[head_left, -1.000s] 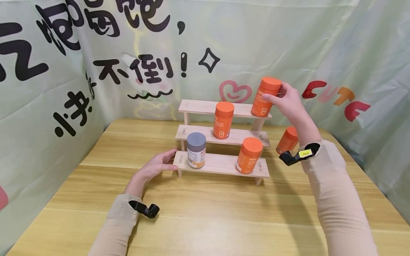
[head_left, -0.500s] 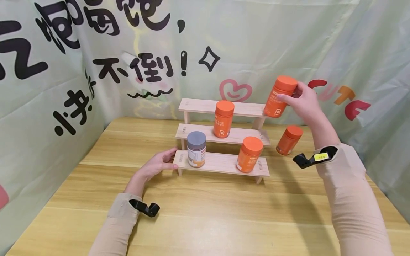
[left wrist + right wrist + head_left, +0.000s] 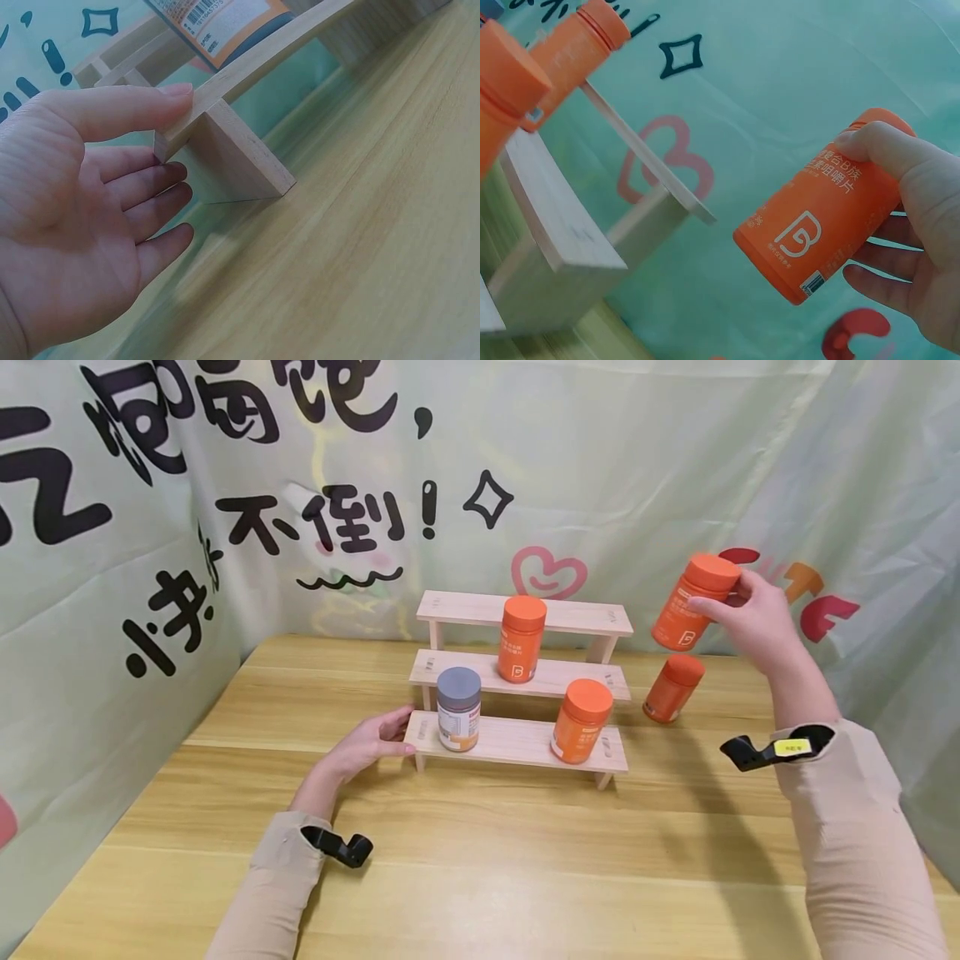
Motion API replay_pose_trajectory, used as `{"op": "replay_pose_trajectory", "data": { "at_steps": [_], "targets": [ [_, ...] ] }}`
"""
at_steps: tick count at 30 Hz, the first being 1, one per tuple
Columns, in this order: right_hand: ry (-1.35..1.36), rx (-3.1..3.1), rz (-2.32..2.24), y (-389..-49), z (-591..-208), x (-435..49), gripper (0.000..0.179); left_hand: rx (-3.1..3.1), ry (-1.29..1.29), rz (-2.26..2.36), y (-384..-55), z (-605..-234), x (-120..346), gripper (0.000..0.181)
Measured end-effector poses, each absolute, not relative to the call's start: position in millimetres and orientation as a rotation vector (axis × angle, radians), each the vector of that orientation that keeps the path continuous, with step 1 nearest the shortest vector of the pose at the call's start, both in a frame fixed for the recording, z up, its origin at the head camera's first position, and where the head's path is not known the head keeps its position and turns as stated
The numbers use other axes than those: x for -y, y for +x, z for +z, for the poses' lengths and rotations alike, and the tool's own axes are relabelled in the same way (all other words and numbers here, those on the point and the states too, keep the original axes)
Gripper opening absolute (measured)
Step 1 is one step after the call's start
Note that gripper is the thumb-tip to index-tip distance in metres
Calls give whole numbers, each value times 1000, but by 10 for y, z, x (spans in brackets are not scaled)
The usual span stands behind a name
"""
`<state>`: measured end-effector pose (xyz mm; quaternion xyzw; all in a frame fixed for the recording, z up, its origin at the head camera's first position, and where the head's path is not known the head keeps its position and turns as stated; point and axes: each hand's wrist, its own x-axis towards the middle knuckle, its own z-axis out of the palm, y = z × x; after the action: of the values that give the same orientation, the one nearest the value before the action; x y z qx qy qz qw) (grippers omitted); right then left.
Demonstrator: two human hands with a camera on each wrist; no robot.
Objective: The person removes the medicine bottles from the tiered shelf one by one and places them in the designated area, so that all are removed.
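My right hand (image 3: 757, 618) grips an orange supplement bottle (image 3: 693, 602) in the air, right of the three-step wooden rack (image 3: 517, 739). In the right wrist view the thumb lies across the label of that bottle (image 3: 821, 210), its fingers behind. With thumb above and fingers below, my left hand (image 3: 371, 746) pinches the left end of the rack's lowest step, seen closely in the left wrist view at the board (image 3: 217, 94). A grey-lidded bottle (image 3: 459, 710) and an orange bottle (image 3: 582, 722) stand on the lowest step. Another orange bottle (image 3: 522, 639) stands on the middle step.
One more orange bottle (image 3: 673, 689) stands on the wooden table (image 3: 480, 860), right of the rack and below the held one. A printed curtain (image 3: 637, 460) hangs close behind the table and along its sides.
My right hand has carried the orange bottle from the right end of the top step out to the right, off the rack. My left hand has stayed at the lowest step.
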<state>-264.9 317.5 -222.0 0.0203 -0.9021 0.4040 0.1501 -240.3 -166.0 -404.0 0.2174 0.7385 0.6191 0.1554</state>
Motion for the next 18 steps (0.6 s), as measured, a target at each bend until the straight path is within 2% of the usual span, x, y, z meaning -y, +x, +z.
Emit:
{"op": "replay_pose_trajectory", "data": {
  "at_steps": [5,14,18],
  "targets": [
    [6,2592,1123,-2562,-2269,-3416,65,-2115,628,1775,-2402,-4047,1664,81],
    [-83,2579,1175,-2421,-2453,-3793,47,-2111,617,1771,-2383,-4028,1660,80],
    [-116,2598,1140,-2368,-2577,-3939,46,-2122,622,1768,-2383,-4017,1661,80]
  ]
}}
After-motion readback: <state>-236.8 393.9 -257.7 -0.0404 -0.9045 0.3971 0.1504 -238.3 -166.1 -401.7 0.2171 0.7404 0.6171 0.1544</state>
